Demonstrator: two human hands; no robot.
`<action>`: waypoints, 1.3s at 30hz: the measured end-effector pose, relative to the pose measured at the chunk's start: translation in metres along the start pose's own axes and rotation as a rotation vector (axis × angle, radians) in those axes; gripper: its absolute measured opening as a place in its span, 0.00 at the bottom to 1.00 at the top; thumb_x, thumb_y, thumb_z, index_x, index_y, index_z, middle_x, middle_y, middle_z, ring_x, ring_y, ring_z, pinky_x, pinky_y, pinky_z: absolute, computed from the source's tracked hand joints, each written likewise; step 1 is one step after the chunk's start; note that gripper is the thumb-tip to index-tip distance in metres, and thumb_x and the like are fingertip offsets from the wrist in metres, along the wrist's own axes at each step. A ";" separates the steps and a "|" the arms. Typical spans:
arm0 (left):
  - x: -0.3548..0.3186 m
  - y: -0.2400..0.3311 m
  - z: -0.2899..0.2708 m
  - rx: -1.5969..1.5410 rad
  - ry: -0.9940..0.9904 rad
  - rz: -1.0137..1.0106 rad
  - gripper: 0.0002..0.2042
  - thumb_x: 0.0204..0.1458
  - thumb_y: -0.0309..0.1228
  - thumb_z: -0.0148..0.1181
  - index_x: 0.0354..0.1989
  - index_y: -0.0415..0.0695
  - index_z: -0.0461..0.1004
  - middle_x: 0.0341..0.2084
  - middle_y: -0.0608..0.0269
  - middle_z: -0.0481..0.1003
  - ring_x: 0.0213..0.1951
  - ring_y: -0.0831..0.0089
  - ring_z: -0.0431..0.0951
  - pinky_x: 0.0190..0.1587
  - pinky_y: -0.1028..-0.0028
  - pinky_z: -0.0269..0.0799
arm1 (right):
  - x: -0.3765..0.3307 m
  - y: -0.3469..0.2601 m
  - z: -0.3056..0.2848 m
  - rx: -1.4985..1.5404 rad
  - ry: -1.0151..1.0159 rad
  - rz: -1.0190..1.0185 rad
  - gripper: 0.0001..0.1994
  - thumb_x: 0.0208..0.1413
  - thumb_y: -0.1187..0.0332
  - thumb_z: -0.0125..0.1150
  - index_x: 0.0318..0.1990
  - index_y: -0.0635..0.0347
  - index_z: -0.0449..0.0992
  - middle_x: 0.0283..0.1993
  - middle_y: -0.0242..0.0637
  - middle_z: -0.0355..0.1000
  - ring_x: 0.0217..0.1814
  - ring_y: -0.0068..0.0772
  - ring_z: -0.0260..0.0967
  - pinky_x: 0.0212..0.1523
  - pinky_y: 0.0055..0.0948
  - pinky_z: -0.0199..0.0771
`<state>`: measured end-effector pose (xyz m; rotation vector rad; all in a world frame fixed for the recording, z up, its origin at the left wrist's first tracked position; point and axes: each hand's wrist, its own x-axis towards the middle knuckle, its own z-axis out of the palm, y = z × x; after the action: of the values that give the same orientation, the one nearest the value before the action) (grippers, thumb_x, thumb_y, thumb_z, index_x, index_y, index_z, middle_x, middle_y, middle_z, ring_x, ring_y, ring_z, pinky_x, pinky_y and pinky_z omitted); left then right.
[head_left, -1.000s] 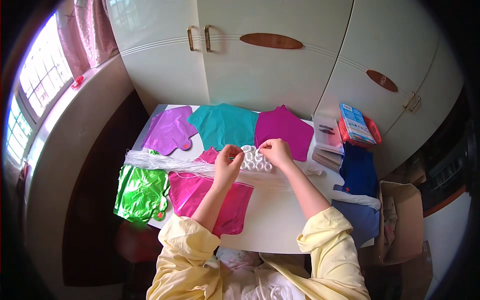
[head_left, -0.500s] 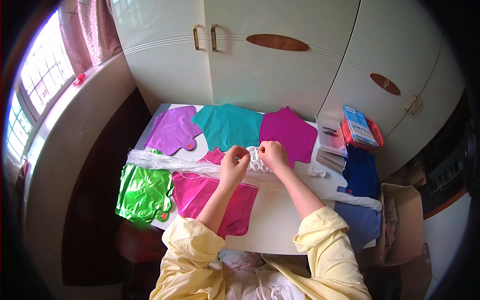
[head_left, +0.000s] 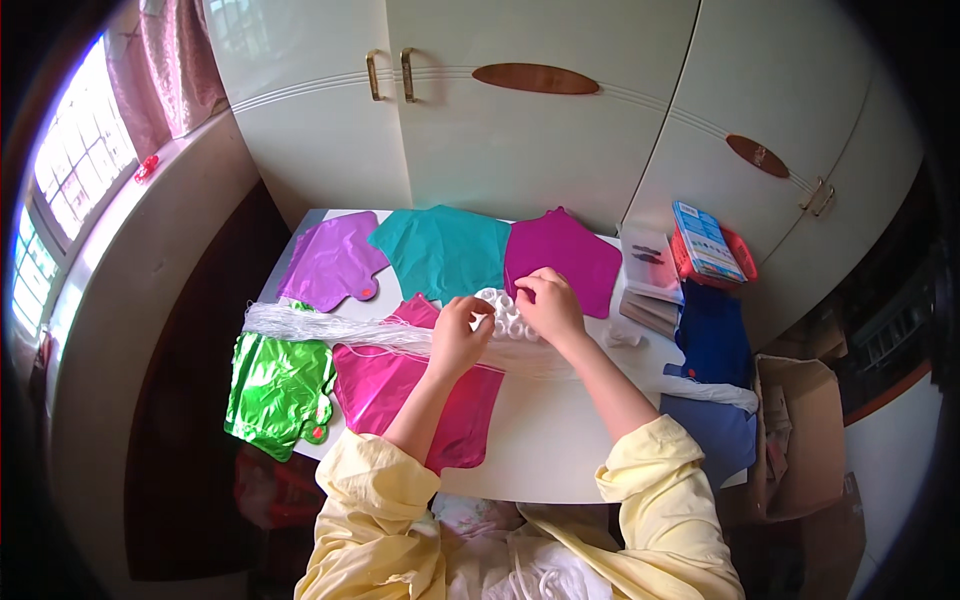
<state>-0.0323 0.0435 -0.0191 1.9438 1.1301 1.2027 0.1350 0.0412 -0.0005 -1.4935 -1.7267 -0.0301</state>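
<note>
Over the middle of the table, my left hand (head_left: pixel 460 334) has its fingers curled in a pinch. My right hand (head_left: pixel 551 308) is pinched too, a little apart from it. Whatever either fingertip grip holds is too small to make out. Between the hands lies a cluster of white plastic rings (head_left: pixel 513 322). A long bundle of white strings (head_left: pixel 315 325) runs across the table, passing under my left wrist and on to the right. Flat foil balloons lie around: pink (head_left: pixel 385 385) beneath my left forearm, teal (head_left: pixel 445 248) and magenta (head_left: pixel 568 262) beyond my hands.
At the left are a purple balloon (head_left: pixel 332 260) and a green one (head_left: pixel 275 390). Dark blue (head_left: pixel 712 335) and paler blue (head_left: pixel 710 425) balloons lie right, near a clear plastic box (head_left: pixel 648 262), a red basket (head_left: pixel 742 262) and a cardboard box (head_left: pixel 815 420). Cabinets (head_left: pixel 540 140) stand behind.
My hands have moved slightly apart, the right one lifting off the white rings, so more of the ring cluster shows. The whole view has shifted a little.
</note>
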 end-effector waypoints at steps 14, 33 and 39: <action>-0.019 0.019 0.013 0.354 -0.224 0.344 0.07 0.37 0.27 0.61 0.28 0.45 0.76 0.24 0.63 0.70 0.32 0.63 0.70 0.37 0.66 0.68 | -0.084 0.017 -0.051 0.124 -0.152 0.063 0.04 0.44 0.75 0.58 0.31 0.62 0.75 0.32 0.40 0.69 0.31 0.41 0.70 0.33 0.34 0.70; -0.019 0.031 0.008 0.359 -0.300 0.385 0.06 0.34 0.23 0.57 0.24 0.45 0.73 0.25 0.62 0.70 0.33 0.63 0.70 0.38 0.66 0.66 | -0.091 0.017 -0.050 0.076 -0.144 -0.130 0.03 0.42 0.71 0.61 0.26 0.57 0.75 0.27 0.34 0.67 0.32 0.36 0.68 0.33 0.33 0.70; -0.019 0.023 0.010 0.384 -0.281 0.373 0.05 0.35 0.26 0.61 0.23 0.46 0.74 0.25 0.63 0.70 0.34 0.65 0.70 0.38 0.67 0.66 | -0.094 0.017 -0.047 0.067 -0.176 -0.088 0.03 0.43 0.71 0.61 0.27 0.56 0.75 0.28 0.33 0.67 0.33 0.35 0.68 0.34 0.33 0.70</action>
<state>-0.0191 0.0149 -0.0126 2.6114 0.9245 0.8873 0.1703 -0.0537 -0.0335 -1.4057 -1.9139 0.1160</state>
